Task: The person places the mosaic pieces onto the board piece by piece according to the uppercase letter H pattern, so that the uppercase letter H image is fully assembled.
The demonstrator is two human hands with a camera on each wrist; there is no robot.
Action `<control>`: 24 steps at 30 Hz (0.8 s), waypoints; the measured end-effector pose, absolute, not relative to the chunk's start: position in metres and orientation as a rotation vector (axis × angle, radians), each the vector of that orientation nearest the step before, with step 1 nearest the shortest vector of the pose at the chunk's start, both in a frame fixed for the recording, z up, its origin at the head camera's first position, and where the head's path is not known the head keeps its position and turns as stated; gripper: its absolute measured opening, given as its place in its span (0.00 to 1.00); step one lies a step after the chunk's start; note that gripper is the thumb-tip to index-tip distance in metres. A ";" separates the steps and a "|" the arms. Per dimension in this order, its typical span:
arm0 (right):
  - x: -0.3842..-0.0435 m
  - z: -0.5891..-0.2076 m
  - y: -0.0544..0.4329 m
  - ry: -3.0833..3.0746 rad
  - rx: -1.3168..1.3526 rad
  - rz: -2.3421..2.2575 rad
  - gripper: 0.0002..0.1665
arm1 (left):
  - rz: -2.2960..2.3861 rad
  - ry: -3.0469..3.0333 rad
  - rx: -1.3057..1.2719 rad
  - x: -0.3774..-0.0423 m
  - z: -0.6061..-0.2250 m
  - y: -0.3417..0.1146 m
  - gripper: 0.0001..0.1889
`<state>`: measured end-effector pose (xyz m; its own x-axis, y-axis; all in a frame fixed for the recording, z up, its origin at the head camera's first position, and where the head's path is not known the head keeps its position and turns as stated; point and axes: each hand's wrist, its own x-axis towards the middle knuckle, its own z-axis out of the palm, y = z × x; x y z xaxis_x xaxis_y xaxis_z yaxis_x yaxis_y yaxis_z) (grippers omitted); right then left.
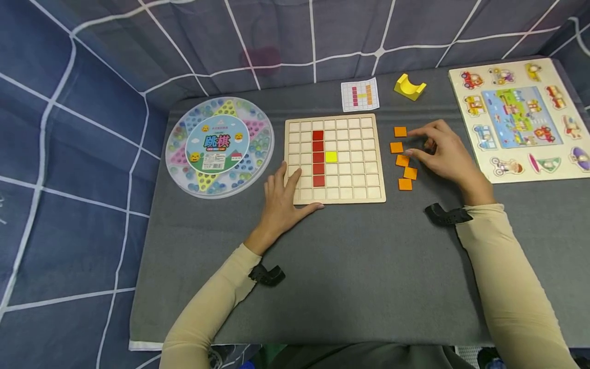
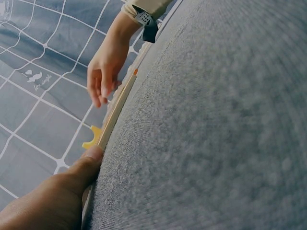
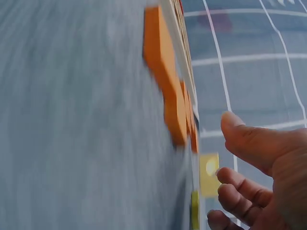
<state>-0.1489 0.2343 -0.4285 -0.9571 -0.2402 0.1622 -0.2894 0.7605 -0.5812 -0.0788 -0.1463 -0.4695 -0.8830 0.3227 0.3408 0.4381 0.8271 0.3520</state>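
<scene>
A wooden grid board (image 1: 352, 193) lies flat on the table, holding a column of several red square tiles (image 1: 318, 157) and one yellow tile (image 1: 331, 157) beside it. My left hand (image 1: 282, 205) rests at the board's front left corner, fingers spread over the left edge and thumb along the front edge. To the board's right, several orange tiles (image 1: 405, 184) form a loose column. My right hand (image 1: 444, 151) hovers by the upper orange tiles, thumb and index finger apart. In the right wrist view, nothing shows between the thumb (image 3: 249, 141) and the fingers.
Behind the board lie a small pattern card (image 1: 360, 96) and a yellow curved block (image 1: 409, 88). A round Chinese checkers set (image 1: 258, 171) is at the left, a wooden picture puzzle (image 1: 475, 128) at the right. Grid-patterned cloth (image 1: 286, 41) hangs along the back.
</scene>
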 end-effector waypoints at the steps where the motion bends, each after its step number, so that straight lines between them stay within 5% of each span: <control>1: -0.148 -0.429 0.239 -2.872 0.410 0.968 0.23 | -0.625 -2.742 -0.579 -0.079 -0.469 -0.146 0.51; 12: -0.147 -0.436 0.262 -2.927 0.217 0.957 0.23 | -0.635 -2.736 -0.584 -0.079 -0.470 -0.147 0.51; 24: -0.150 -0.437 0.257 -2.939 0.305 0.987 0.19 | -0.626 -2.753 -0.583 -0.080 -0.470 -0.148 0.51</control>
<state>-0.1501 0.2573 -0.4367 -0.9806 -0.1762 0.0865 -0.1927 0.7802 -0.5951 -0.0797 -0.1475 -0.4695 -0.8865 0.3240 0.3305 0.4350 0.8270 0.3561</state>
